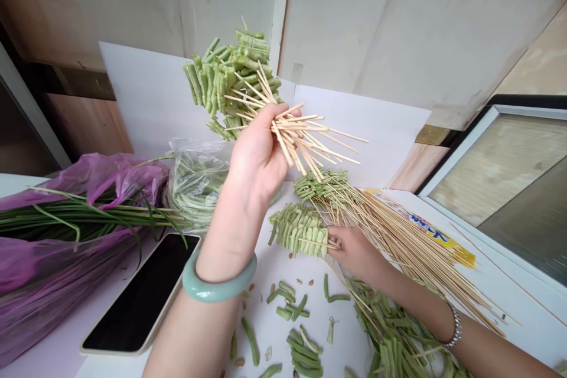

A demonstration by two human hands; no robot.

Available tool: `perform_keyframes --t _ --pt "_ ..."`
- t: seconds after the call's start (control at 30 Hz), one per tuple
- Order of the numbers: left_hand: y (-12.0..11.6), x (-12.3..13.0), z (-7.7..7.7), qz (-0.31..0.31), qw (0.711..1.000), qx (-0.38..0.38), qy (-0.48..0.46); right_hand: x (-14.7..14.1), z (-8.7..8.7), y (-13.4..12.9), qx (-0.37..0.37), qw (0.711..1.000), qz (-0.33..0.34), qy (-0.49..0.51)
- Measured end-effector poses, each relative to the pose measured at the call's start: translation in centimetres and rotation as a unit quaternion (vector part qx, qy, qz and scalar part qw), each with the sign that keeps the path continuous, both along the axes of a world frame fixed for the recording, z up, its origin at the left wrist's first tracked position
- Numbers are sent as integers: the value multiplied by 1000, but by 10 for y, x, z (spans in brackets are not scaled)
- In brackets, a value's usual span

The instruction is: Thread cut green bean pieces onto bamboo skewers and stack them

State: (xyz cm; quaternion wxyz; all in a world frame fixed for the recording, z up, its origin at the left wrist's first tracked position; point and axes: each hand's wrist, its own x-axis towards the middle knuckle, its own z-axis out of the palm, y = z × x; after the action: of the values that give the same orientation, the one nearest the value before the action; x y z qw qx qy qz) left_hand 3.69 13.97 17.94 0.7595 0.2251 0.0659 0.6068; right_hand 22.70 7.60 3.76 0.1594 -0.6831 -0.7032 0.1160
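Raised in front of the wall, my left hand [261, 144] is closed around a bundle of bamboo skewers. Cut green bean pieces [212, 85] are threaded in rows on the far ends of these skewers, and the bare ends [319, 136] fan out to the right. Lower on the right, my right hand [357, 251] grips the ends of skewers threaded with green beans [301, 233], just above the table. Behind it lie more threaded bean skewers [323, 184]. Part of my right hand's grip is hidden.
Bare bamboo skewers [425, 248] lie on a yellow wrapper [465, 257]. Loose bean pieces [305, 354] are scattered centrally, with a bean heap [398, 331] beneath my right forearm. At left are a phone [142, 295], long green stalks in purple plastic [124, 177] and a clear bag of beans [195, 189].
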Motion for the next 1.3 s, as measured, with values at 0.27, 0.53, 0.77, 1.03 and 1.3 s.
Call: perform_keyframes --t 0.27,0.53,0.77,1.03,1.3 --pt "-2 -6 -2 -34 999 10 -21 -1 -25 4 -51 995 14 -86" --pt "-3 -5 -4 -16 999 27 -19 -8 -20 4 -41 992 18 -119" --pt "1 -9 3 -29 999 2 -28 6 16 1 42 998 8 -42" --pt "1 -20 9 4 999 20 -49 -1 -6 -2 35 999 -17 -29" --pt "1 -25 10 29 997 15 -74 -3 -17 -21 -18 997 -40 -62"
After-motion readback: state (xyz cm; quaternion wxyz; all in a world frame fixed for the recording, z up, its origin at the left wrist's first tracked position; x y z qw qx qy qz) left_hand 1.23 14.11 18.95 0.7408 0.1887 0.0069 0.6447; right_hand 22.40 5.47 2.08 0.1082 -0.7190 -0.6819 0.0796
